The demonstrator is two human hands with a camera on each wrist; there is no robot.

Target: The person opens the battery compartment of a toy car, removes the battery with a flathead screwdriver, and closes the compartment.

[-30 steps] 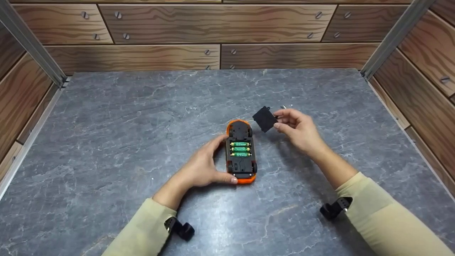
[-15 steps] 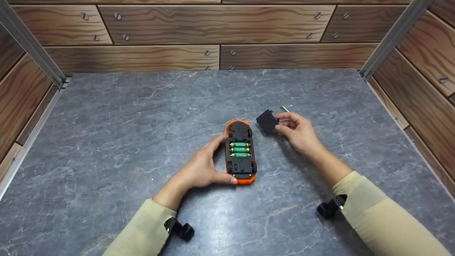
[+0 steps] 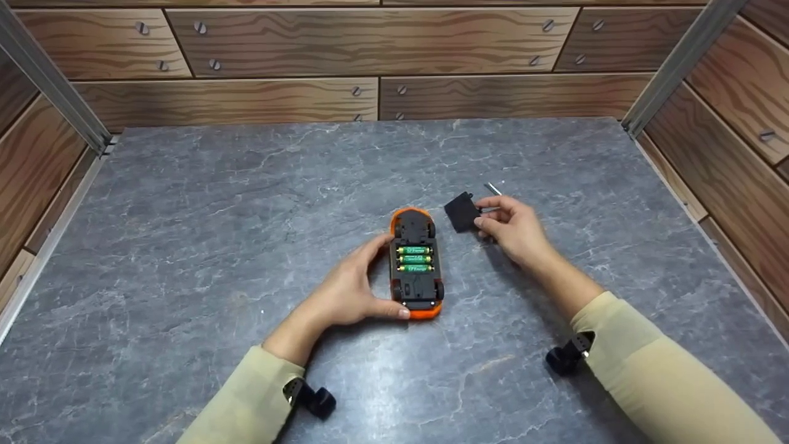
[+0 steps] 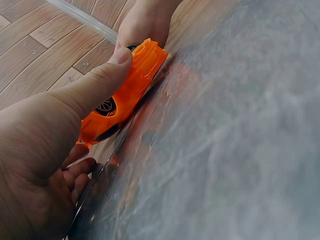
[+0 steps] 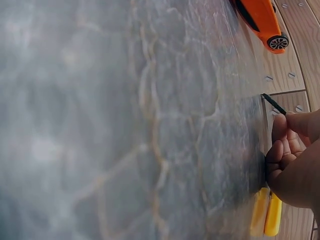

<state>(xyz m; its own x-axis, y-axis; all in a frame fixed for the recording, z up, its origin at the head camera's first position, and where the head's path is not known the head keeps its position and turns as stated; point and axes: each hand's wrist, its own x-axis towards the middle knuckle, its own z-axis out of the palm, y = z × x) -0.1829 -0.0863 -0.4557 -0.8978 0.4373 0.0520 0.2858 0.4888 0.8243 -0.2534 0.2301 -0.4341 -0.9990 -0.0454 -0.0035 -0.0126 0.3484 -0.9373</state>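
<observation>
An orange toy car [image 3: 420,287] lies wheels-up on the table, its black underside showing. Three green batteries [image 3: 415,259] sit side by side in its uncovered compartment. My left hand [image 3: 348,287] holds the car from the left, thumb at the near end and fingers along the far left side; the left wrist view shows the thumb across the orange body [image 4: 137,77]. To the right of the car, my right hand [image 3: 518,233] pinches a square black battery cover [image 3: 462,213] by its right edge. In the right wrist view, the cover [image 5: 274,103] appears edge-on, tilted, its lower tip at the tabletop.
A screwdriver's metal shaft [image 3: 494,189] pokes out beyond my right hand, and its yellow handle [image 5: 272,216] shows in the right wrist view. The grey marbled table [image 3: 246,203] is bordered by wood-patterned walls [image 3: 277,98] and metal rails at the corners.
My right hand has moved the battery cover slightly nearer and to the right, lower toward the table. More of the screwdriver shaft now shows. The left hand and car have stayed put.
</observation>
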